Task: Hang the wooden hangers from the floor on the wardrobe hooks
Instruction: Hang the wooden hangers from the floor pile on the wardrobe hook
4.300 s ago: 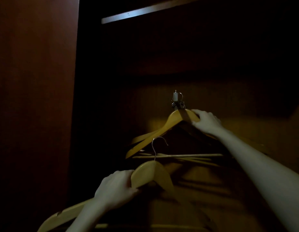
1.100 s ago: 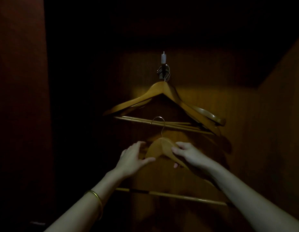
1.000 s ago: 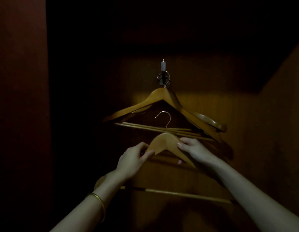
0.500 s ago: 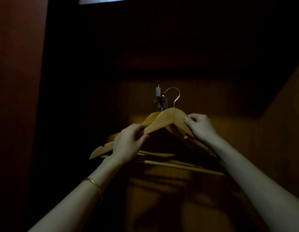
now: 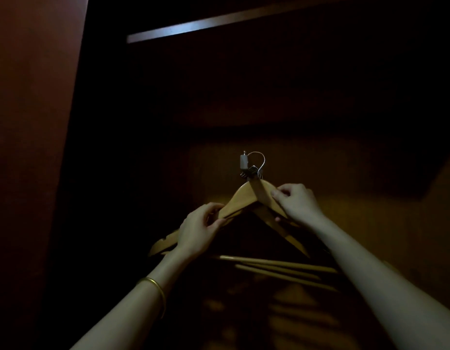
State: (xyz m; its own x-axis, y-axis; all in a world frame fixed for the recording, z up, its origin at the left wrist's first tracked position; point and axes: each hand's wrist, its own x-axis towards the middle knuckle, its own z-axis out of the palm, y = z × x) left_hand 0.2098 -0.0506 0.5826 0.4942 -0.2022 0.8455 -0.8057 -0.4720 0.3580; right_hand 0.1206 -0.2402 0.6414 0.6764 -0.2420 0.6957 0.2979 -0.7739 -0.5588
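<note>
Both hands clasp one wooden hanger just below the wardrobe hook: the left hand curls around its left shoulder, the right hand pinches its right shoulder near the peak. One thin gold bangle circles the left wrist. Smooth, pale and arched, the hanger has a thin metal wire loop lying at the hook; whether it is seated I cannot tell. Below the hook, three round wooden crossbars show, belonging to hangers already hung there. Several wire loops bunch on the single small pale hook. Above it runs one flat, dimly lit shelf edge.
</note>
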